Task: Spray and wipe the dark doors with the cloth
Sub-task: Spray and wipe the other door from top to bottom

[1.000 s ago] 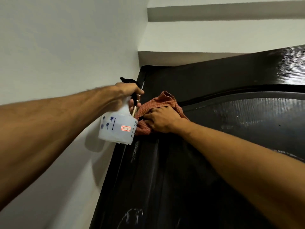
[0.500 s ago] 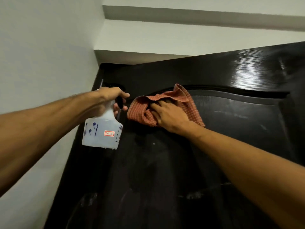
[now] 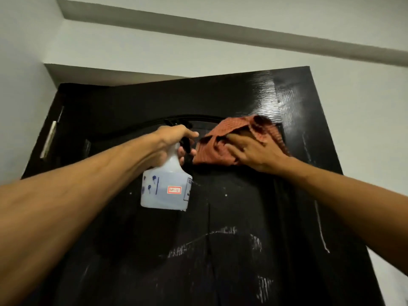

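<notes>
The right hand (image 3: pixel 257 151) is spread flat, fingers straight, and the cloth (image 3: pixel 234 140) is pressed against the dark door (image 3: pixel 231 239) near its upper right corner. Soft and limp, the cloth is judged best kept bunched under the palm. Just left of the cloth, the spray bottle (image 3: pixel 165 188) is gripped at its neck by the left hand (image 3: pixel 174 140), fingers curled at the trigger; light plastic, probably slippery when wet. Both arms are stretched upward. Pale streaks are seen lower on the door.
</notes>
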Tool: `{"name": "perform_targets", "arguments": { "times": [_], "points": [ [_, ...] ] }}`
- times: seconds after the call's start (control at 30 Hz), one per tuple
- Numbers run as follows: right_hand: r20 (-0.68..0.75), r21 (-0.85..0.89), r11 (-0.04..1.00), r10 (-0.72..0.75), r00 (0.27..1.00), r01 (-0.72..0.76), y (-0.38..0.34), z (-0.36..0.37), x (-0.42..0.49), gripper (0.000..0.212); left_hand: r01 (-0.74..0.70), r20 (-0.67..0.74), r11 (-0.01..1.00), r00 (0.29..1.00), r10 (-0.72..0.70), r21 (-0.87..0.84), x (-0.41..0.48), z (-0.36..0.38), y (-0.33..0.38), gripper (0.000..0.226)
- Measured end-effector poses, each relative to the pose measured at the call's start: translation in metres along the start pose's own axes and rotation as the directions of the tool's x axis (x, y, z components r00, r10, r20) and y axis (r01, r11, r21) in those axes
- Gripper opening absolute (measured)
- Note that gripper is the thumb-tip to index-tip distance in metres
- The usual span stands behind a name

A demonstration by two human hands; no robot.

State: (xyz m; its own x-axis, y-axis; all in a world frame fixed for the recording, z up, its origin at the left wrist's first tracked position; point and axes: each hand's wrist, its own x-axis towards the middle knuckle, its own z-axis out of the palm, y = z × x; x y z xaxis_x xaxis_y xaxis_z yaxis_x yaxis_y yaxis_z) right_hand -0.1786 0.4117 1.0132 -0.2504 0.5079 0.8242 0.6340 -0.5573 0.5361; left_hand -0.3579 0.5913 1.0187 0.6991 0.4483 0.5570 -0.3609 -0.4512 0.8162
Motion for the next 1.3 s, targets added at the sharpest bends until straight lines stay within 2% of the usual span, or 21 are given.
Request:
{"name": "perform_targets", "arguments": {
  "times": [0.07, 0.1, 0.13, 0.2, 0.27, 0.37, 0.47, 0.57, 0.63, 0.67, 0.73, 0.8, 0.83, 0.93, 1.0, 1.07, 1.13, 1.17, 1.2, 1.23, 1.3],
  "points": [
    [-0.103, 0.052, 0.955, 0.297, 0.949, -0.293, 0.037, -0.011, -0.006, 0.044, 0.003, 0.041, 1.000, 0.999, -0.002, -0.016, 0.001, 0.021, 0.001, 0.016],
    [-0.143, -0.003, 0.929, 0.365, 0.920, -0.369, 0.045, -0.012, -0.010, 0.048, 0.002, 0.056, 1.000, 0.998, -0.001, -0.026, 0.001, 0.029, 0.003, 0.017],
    [-0.125, -0.056, 0.928, 0.359, 0.925, -0.368, 0.044, -0.013, -0.019, 0.053, 0.002, 0.070, 0.999, 0.998, 0.000, -0.036, 0.002, 0.038, 0.005, 0.018],
    [-0.001, -0.115, 0.984, 0.139, 0.990, -0.138, 0.040, -0.007, -0.043, 0.058, -0.002, 0.098, 0.999, 0.995, 0.007, -0.046, 0.001, 0.055, 0.007, 0.018],
    [0.105, -0.101, 0.994, -0.029, 0.994, 0.039, 0.052, -0.011, -0.066, 0.053, -0.010, 0.139, 0.999, 0.990, 0.015, -0.039, 0.000, 0.074, 0.009, 0.017],
    [0.020, -0.001, 0.990, 0.143, 0.989, -0.143, 0.088, -0.031, -0.064, 0.045, -0.022, 0.183, 0.998, 0.983, 0.031, -0.055, 0.001, 0.098, 0.009, 0.016],
    [-0.139, 0.017, 0.934, 0.356, 0.924, -0.357, 0.092, -0.020, -0.073, 0.047, 0.004, 0.227, 0.995, 0.974, 0.019, -0.097, 0.001, 0.114, 0.005, 0.016],
    [0.000, -0.059, 0.994, 0.091, 0.996, -0.091, 0.059, -0.005, -0.119, 0.044, 0.009, 0.277, 0.996, 0.961, 0.015, -0.085, -0.003, 0.126, -0.002, 0.015],
    [0.108, 0.096, 0.994, -0.061, 0.992, 0.051, 0.057, -0.009, -0.131, 0.037, 0.007, 0.290, 0.997, 0.957, 0.014, -0.072, -0.007, 0.129, -0.007, 0.016],
    [0.089, 0.175, 0.984, -0.051, 0.995, 0.035, 0.063, -0.013, -0.123, 0.033, 0.010, 0.285, 0.997, 0.958, 0.013, -0.079, -0.007, 0.129, -0.009, 0.017],
    [-0.055, 0.257, 0.953, 0.183, 0.982, -0.163, 0.084, -0.014, -0.097, 0.031, 0.017, 0.268, 0.995, 0.963, 0.010, -0.097, -0.007, 0.126, -0.012, 0.015],
    [-0.150, 0.195, 0.897, 0.427, 0.892, -0.397, 0.094, -0.006, -0.089, 0.039, 0.033, 0.257, 0.993, 0.966, -0.002, -0.113, -0.006, 0.123, -0.017, 0.016],
    [-0.170, 0.121, 0.893, 0.448, 0.877, -0.433, 0.086, 0.003, -0.099, 0.045, 0.040, 0.261, 0.992, 0.965, -0.009, -0.116, -0.007, 0.122, -0.020, 0.016],
    [-0.073, 0.002, 0.975, 0.220, 0.973, -0.220, 0.040, 0.031, -0.162, 0.057, 0.057, 0.274, 0.993, 0.961, -0.028, -0.102, -0.008, 0.117, -0.034, 0.016],
    [0.023, 0.016, 0.987, 0.158, 0.987, -0.159, 0.024, 0.035, -0.187, 0.053, 0.061, 0.272, 0.993, 0.962, -0.033, -0.098, -0.008, 0.111, -0.043, 0.019],
    [-0.015, 0.136, 0.954, 0.271, 0.962, -0.267, 0.021, 0.032, -0.165, 0.043, 0.057, 0.230, 0.992, 0.973, -0.030, -0.111, -0.010, 0.099, -0.054, 0.019],
    [-0.109, 0.177, 0.872, 0.478, 0.872, -0.456, 0.027, 0.034, -0.122, 0.040, 0.059, 0.169, 0.991, 0.985, -0.038, -0.117, -0.012, 0.086, -0.065, 0.020],
    [-0.124, 0.099, 0.834, 0.552, 0.824, -0.543, 0.024, 0.039, -0.104, 0.038, 0.058, 0.135, 0.992, 0.990, -0.043, -0.113, -0.012, 0.080, -0.071, 0.020],
    [-0.118, 0.005, 0.828, 0.557, 0.822, -0.561, 0.014, 0.043, -0.090, 0.037, 0.060, 0.102, 0.992, 0.994, -0.049, -0.107, -0.013, 0.073, -0.076, 0.021],
    [-0.089, -0.069, 0.872, 0.479, 0.873, -0.485, -0.001, 0.050, -0.080, 0.039, 0.062, 0.067, 0.993, 0.996, -0.056, -0.100, -0.014, 0.065, -0.082, 0.022],
    [-0.014, -0.110, 0.967, 0.229, 0.973, -0.229, -0.024, 0.062, -0.071, 0.045, 0.074, 0.015, 0.994, 0.997, -0.073, -0.082, -0.016, 0.046, -0.092, 0.024]
  ]
}}
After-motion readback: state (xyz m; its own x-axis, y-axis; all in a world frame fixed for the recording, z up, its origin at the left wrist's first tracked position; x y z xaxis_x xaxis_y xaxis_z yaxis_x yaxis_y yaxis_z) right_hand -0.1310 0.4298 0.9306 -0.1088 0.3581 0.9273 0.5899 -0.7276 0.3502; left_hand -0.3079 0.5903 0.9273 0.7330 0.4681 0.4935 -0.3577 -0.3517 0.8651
